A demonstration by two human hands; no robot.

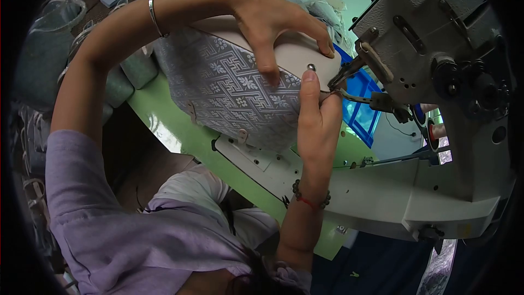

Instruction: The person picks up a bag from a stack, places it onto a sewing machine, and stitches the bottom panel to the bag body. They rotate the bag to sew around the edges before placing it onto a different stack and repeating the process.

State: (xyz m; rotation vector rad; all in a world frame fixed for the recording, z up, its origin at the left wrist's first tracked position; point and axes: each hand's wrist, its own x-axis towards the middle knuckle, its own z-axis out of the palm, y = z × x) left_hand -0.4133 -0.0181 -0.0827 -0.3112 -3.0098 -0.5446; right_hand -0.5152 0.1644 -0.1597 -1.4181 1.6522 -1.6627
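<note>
A grey-silver patterned bag [234,90] with a cream panel [297,53] is at the head of a sewing machine [420,49]. Arched over it from above, my left hand [273,24] grips it, thumb on the patterned side and fingertips at the cream panel's far edge. My right hand [318,117] holds the bag's near corner, with its thumb beside a round metal stud [311,68] and its other fingers mostly hidden. The panel's edge lies at the presser foot [335,81]; the needle tip cannot be made out.
The machine's pale arm [376,191] runs beside the green table [147,106]. Behind the machine head is a blue tray [357,104]. Grey bags [46,60] stand at the left, and a heap of pale pieces [314,5] lies at the back. Thread spools [434,131] are at the right.
</note>
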